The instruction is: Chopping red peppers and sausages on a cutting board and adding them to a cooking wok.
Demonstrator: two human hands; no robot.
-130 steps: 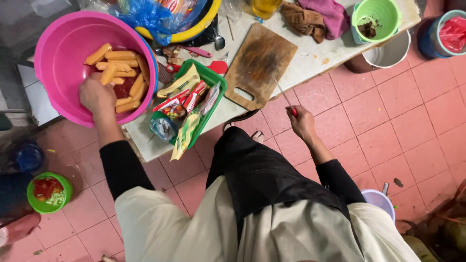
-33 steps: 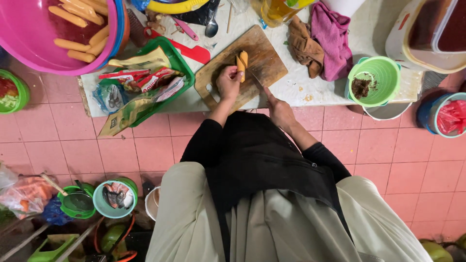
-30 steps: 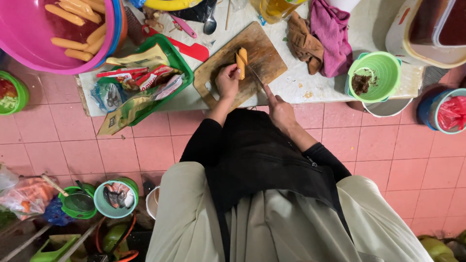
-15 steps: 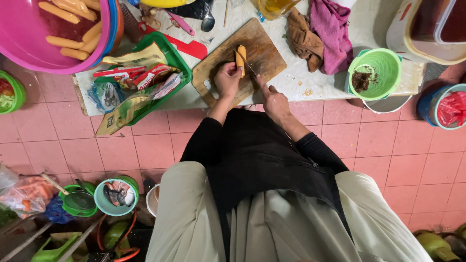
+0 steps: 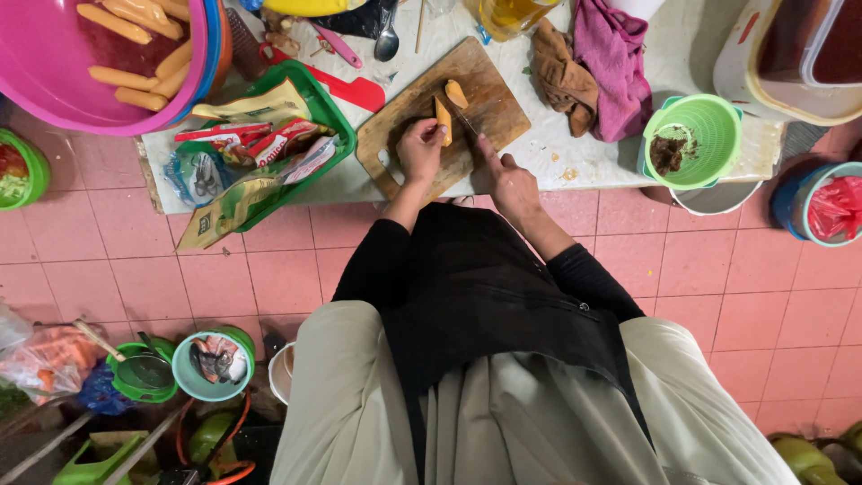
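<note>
My left hand [image 5: 420, 149] pins an orange carrot piece [image 5: 443, 120] on the wooden cutting board [image 5: 402, 112]. In my right hand [image 5: 510, 183] is a knife [image 5: 464, 119], its blade laid across the board just right of that piece. A second, cut-off carrot piece [image 5: 456, 93] lies on the board beyond the blade. The big pink basin [image 5: 54, 81] at the upper left holds several peeled carrot sticks [image 5: 117, 78].
A green tray [image 5: 328, 110] of packets sits left of the board. Brown and pink cloths [image 5: 593, 59] lie to the right, then a green colander [image 5: 696, 142] and a blue bucket [image 5: 813, 211]. Small tubs [image 5: 214, 362] stand on the pink tiled floor at lower left.
My left hand went from the pink basin to the board with a carrot. Over the last second the knife has cut it, and one piece now lies apart from the other.
</note>
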